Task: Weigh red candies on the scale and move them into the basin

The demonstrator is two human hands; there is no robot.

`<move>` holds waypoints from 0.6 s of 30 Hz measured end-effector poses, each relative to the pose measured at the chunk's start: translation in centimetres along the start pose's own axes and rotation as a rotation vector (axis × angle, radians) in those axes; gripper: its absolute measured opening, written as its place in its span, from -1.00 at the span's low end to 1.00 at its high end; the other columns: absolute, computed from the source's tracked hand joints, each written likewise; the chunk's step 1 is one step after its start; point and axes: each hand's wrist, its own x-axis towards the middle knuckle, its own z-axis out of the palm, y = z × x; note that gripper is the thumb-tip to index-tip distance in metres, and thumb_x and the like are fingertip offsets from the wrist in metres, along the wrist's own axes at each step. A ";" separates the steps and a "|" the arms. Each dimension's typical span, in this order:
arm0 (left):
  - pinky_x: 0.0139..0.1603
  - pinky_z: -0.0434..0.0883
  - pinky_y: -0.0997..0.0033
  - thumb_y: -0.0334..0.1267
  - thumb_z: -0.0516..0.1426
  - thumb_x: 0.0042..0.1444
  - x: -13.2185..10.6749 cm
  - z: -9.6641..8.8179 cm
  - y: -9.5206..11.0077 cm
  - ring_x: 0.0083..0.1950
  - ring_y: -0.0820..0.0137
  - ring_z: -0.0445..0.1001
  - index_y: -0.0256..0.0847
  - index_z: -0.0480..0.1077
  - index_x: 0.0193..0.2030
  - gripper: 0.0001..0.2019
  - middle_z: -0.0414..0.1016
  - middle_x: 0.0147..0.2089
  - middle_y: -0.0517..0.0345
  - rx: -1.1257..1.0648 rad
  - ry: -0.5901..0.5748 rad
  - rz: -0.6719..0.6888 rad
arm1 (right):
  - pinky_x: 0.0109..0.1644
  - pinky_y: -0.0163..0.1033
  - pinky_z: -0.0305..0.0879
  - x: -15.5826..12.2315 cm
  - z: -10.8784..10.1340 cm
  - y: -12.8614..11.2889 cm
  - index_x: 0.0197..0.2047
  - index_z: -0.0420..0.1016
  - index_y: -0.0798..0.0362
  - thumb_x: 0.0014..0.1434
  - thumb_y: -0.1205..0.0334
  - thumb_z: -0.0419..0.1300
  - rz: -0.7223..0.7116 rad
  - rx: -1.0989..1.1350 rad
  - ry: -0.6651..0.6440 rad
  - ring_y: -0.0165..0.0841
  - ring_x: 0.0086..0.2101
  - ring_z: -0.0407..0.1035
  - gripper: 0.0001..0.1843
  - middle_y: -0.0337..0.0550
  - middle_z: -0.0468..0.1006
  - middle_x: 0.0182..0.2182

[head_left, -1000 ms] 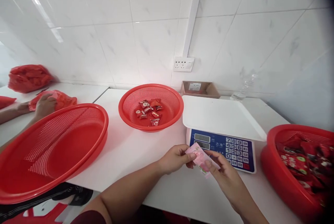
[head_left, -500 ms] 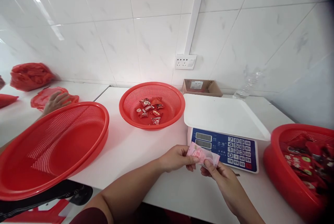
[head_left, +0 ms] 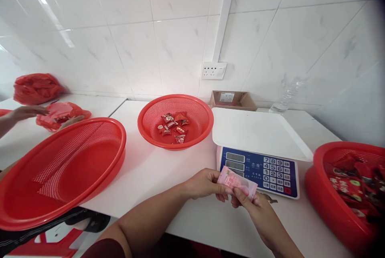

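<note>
A small pink wrapped snack packet [head_left: 237, 182] is held between my two hands just in front of the scale's keypad. My left hand [head_left: 207, 184] pinches its left end between thumb and fingers. With thumb on top, my right hand [head_left: 251, 202] grips the packet's lower right part. Behind it stands a digital scale [head_left: 261, 170] with a blue panel and a bare white pan [head_left: 258, 130]. Several small red wrapped snacks [head_left: 180, 130] lie in the round red basket [head_left: 176, 146] beyond my left hand.
At the far left a co-worker's hand [head_left: 28, 111] is over a red plastic bag [head_left: 60, 115]. An empty red basket [head_left: 90, 170] leans at left. Another red basket [head_left: 321, 186] full of red packets stands at right. Behind the scale are a cardboard box [head_left: 249, 101] and a clear plastic bottle [head_left: 282, 101].
The pink packet and my hands have shifted very slightly; both still grip it. At the far left, the co-worker's other hand has come into view over the red bag.
</note>
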 end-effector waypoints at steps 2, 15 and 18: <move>-0.38 0.33 0.46 0.03 0.30 -0.26 -0.1 0.0 0.1 -0.46 0.49 0.37 -0.34 0.42 -0.38 -0.55 0.41 -0.48 0.18 -0.009 -0.016 0.003 | -0.35 -0.24 0.21 0.0 0.0 0.0 -0.61 0.33 0.03 0.04 -0.23 0.03 0.003 0.013 -0.010 -0.31 -0.47 0.27 -0.50 -0.20 0.38 -0.59; -0.34 0.34 0.40 0.07 0.30 -0.30 -0.1 0.3 0.2 -0.44 0.47 0.37 -0.34 0.43 -0.37 -0.51 0.40 -0.47 0.17 0.024 0.033 -0.037 | -0.34 -0.23 0.24 -0.1 0.0 0.0 -0.57 0.36 0.05 0.02 -0.22 0.09 0.058 0.119 -0.013 -0.32 -0.46 0.27 -0.52 -0.20 0.38 -0.58; -0.35 0.34 0.42 0.07 0.29 -0.29 -0.1 0.3 0.1 -0.45 0.48 0.38 -0.34 0.43 -0.36 -0.51 0.41 -0.46 0.17 0.026 0.035 -0.028 | -0.30 -0.20 0.28 0.0 0.0 0.0 -0.51 0.41 0.06 -0.01 -0.23 0.11 0.086 0.128 0.000 -0.29 -0.43 0.30 -0.53 -0.16 0.43 -0.53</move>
